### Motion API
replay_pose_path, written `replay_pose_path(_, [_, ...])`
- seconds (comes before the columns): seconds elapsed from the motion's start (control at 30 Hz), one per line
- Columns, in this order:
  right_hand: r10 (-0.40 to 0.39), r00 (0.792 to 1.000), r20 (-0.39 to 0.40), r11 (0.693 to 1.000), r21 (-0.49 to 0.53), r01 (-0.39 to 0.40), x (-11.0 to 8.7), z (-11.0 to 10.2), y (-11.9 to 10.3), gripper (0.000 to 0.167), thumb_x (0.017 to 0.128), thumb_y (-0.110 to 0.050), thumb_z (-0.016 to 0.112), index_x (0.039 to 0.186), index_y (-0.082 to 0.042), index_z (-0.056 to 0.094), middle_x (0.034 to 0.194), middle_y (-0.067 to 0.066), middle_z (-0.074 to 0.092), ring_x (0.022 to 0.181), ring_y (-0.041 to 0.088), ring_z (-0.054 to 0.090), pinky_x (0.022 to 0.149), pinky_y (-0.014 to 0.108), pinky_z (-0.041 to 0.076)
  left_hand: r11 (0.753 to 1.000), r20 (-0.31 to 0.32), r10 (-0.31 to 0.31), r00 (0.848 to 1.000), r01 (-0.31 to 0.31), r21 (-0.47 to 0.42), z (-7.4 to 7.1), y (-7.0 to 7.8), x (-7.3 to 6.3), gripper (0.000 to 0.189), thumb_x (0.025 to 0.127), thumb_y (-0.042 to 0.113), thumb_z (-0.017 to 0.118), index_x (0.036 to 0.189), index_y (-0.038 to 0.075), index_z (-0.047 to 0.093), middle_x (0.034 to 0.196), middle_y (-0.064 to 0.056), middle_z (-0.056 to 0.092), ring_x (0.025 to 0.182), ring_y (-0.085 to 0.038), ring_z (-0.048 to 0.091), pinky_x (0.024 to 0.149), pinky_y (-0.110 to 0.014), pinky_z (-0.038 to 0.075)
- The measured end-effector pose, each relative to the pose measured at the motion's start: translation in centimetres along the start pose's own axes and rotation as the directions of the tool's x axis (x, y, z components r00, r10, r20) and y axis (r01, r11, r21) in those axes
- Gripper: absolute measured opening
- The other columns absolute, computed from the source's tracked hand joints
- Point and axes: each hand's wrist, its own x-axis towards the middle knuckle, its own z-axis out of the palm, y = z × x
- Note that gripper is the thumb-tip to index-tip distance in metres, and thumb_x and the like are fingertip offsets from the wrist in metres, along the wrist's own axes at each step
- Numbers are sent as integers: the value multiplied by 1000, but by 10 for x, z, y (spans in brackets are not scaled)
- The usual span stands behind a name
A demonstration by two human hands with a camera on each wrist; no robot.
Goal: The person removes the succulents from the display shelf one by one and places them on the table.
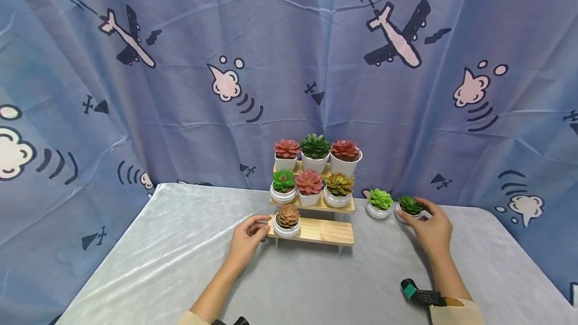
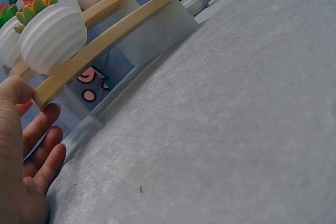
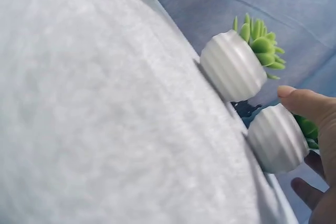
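A three-tier wooden plant stand [image 1: 325, 230] with translucent supports stands at the middle of the table. My left hand [image 1: 247, 237] pinches the left end of its lowest shelf [image 2: 105, 45], thumb above and fingers below. Near that hand, a brown succulent in a white ribbed pot [image 1: 287, 220] sits on this shelf. At the far right, my right hand [image 1: 431, 227] has its thumb and fingers around a dark green succulent in a white pot [image 3: 278, 139]. This pot rests on the table. Just left of it stands a light green potted succulent [image 1: 379, 203].
On the middle tier are a green [image 1: 283, 187], a pink [image 1: 309, 187] and a yellow-orange succulent [image 1: 338, 189]. The top tier carries two red ones and a dark green succulent [image 1: 315, 152] between them. A blue curtain [image 1: 289, 64] with printed planes hangs behind the cloth-covered table [image 1: 180, 234].
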Motion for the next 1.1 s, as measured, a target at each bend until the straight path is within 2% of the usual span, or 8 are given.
replay_pose_path(0.07, [-26,1000,0,1000,-12,26,1,-4,-5,64,83,-22,84,138,-2,59,142,25,55,132,42,50,106,56,45,1000,1,2,1000,-2,-1,0,0,0,23,90,0,67,113,-1,71,90,-18,72,73,-3,62,70,-23,54])
replay_pose_path(0.3, [-124,990,-67,992,1,125,1,-22,-47,61,81,-24,86,135,-8,63,141,22,58,128,44,52,104,58,45,1000,-7,-3,1000,3,2,-1,0,0,23,90,-1,66,113,-1,70,91,-19,72,72,-7,61,70,-23,55])
replay_pose_path(0.37, [-155,983,-96,987,12,157,-2,-28,-63,60,80,-24,87,134,-11,65,140,17,60,127,40,55,104,51,47,1000,-7,-8,1000,8,3,-2,1,-1,23,90,-1,66,113,-1,70,91,-18,72,72,-7,61,70,-24,55])
replay_pose_path(0.47, [-218,965,-144,974,26,224,-8,-36,-85,58,78,-22,88,131,-13,67,136,12,64,121,31,59,102,25,46,1000,-4,-17,1000,17,2,-1,1,-1,24,90,-1,66,114,-1,70,92,-18,73,73,-7,62,70,-24,55])
replay_pose_path(0.6, [-298,938,-177,948,59,312,-17,-45,-108,56,76,-18,90,128,-15,70,131,9,66,117,0,55,93,2,37,1000,-8,-20,1000,20,5,0,2,-1,24,90,-1,66,113,-1,70,93,-18,73,73,-9,62,70,-24,56])
replay_pose_path(0.73, [-349,922,-169,923,109,370,-27,-51,-126,58,75,-14,90,129,-16,69,130,7,65,116,-16,47,96,2,38,1000,-5,-19,1000,19,8,1,1,-1,23,90,-1,67,113,-1,70,91,-17,73,73,-8,62,70,-23,55])
replay_pose_path(0.9, [-394,911,-125,898,161,410,-39,-54,-151,60,74,-8,90,130,-13,68,131,6,65,119,-12,49,97,2,41,1000,-4,-12,1000,12,12,1,1,-1,23,90,-1,66,113,-1,70,89,-13,72,73,-7,61,69,-23,54])
replay_pose_path(1.1, [-469,880,-69,852,228,472,-54,-48,-176,59,74,-3,88,129,-10,68,131,7,66,118,-12,51,97,4,42,1000,-4,-3,1000,3,7,0,2,-1,23,91,-1,66,113,-1,70,90,-14,72,72,-5,62,69,-22,54])
